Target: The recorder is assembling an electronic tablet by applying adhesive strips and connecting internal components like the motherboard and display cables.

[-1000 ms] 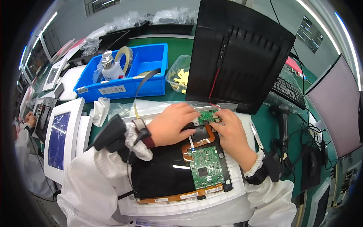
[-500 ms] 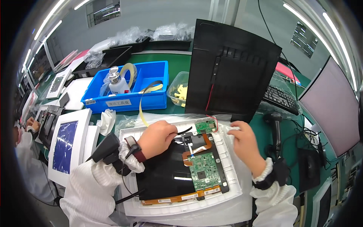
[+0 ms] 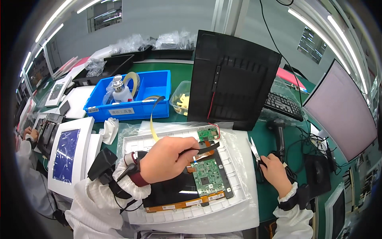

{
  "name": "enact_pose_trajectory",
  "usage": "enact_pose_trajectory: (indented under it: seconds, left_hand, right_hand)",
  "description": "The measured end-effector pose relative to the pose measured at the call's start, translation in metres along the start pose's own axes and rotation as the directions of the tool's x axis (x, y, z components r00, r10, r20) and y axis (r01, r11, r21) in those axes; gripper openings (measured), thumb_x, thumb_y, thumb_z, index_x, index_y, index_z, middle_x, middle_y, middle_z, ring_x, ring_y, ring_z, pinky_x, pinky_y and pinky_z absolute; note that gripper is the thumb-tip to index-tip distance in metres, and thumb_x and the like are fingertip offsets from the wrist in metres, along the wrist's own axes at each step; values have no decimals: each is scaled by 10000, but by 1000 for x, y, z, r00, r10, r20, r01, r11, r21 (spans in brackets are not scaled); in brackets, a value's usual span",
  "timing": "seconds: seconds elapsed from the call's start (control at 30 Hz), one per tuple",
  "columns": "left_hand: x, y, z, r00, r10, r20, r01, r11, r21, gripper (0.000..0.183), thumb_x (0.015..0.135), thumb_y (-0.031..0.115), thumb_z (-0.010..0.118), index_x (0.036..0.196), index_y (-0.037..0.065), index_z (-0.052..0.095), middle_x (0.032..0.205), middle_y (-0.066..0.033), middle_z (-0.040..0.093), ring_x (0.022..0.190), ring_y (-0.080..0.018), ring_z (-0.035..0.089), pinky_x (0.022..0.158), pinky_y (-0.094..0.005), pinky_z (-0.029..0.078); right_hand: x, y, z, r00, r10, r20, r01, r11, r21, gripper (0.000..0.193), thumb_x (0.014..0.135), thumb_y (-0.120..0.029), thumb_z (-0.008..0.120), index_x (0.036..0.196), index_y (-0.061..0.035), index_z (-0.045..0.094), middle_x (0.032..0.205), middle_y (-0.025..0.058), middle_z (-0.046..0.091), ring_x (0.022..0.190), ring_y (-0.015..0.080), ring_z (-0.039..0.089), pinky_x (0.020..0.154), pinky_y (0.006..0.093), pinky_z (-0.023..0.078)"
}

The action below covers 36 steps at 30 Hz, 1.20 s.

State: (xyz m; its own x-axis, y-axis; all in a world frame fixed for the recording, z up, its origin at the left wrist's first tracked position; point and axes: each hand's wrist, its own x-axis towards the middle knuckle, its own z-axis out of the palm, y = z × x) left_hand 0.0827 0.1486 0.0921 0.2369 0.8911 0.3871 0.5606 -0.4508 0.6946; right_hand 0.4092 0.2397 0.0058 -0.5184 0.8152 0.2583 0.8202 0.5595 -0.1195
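My left hand (image 3: pixel 169 161) pinches a black strip (image 3: pixel 209 149) over a white-framed display panel (image 3: pixel 238 175), and the strip's free end points right. From behind the hand, a curling length with a yellowish side runs up to the blue bin. Under the hand lies the panel's dark back, which carries a green circuit board (image 3: pixel 209 177), a smaller green board (image 3: pixel 207 134) and an orange flex cable (image 3: pixel 181 205). To the right of the panel, my right hand (image 3: pixel 275 172) has its fingers closed on the black handles of scissors (image 3: pixel 254 149), blades pointing away. The left hand covers part of the panel.
A black cover (image 3: pixel 234 79) stands upright behind the panel, joined by a red wire. Left of it are a clear tub (image 3: pixel 181 99) and a blue bin (image 3: pixel 139 111) with a bottle. A scanner (image 3: pixel 279 139), keyboard (image 3: pixel 283 105) and monitor (image 3: pixel 342 107) stand right. Another person works far left.
My right hand has moved from the panel's right edge down and right onto the scissors. My left hand has shifted right and nearer, drawing the strip across the panel. The view has shifted slightly.
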Motion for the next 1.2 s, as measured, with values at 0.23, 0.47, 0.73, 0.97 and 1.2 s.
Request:
enact_pose_trajectory:
  seconds: [0.23,0.47,0.73,0.97,1.2]
  left_hand:
    - [-3,3,4,999,-44,-8,43,996,-82,81,766,45,539,829,-3,553,650,-138,562,586,-260,557,543,-300,424]
    - [-8,-1,7,999,-43,-30,39,991,-127,70,776,42,533,824,-8,545,631,-132,543,559,-243,533,525,-289,410]
    - [-11,-7,11,999,-11,-52,1,981,-193,75,777,45,536,829,-8,545,638,-124,555,511,-223,520,502,-286,406]
    - [-17,6,7,999,-34,38,42,971,-234,56,771,42,541,801,-4,551,623,-73,565,527,-135,516,510,-239,394]
    - [-26,12,4,997,8,80,19,943,-331,66,770,55,548,798,-5,543,586,-83,514,480,-157,462,476,-257,368]
  right_hand:
    - [-2,-6,-14,998,55,-27,-53,997,64,292,703,-115,635,961,-1,559,754,155,500,733,316,520,655,374,435]
    - [-1,2,-23,956,89,279,-115,990,78,281,666,-120,647,903,4,561,694,155,536,693,307,539,624,373,441]
    - [-8,3,-25,949,178,259,-188,982,16,260,600,-53,627,842,17,560,679,152,554,632,307,552,601,366,455]
    - [-18,-10,-31,882,459,102,-358,516,778,250,708,-5,593,947,34,531,647,47,507,561,118,514,535,243,437]
    - [-53,-98,-31,932,166,321,-320,-37,947,419,750,-12,597,1128,67,433,728,57,532,601,102,496,561,216,408]
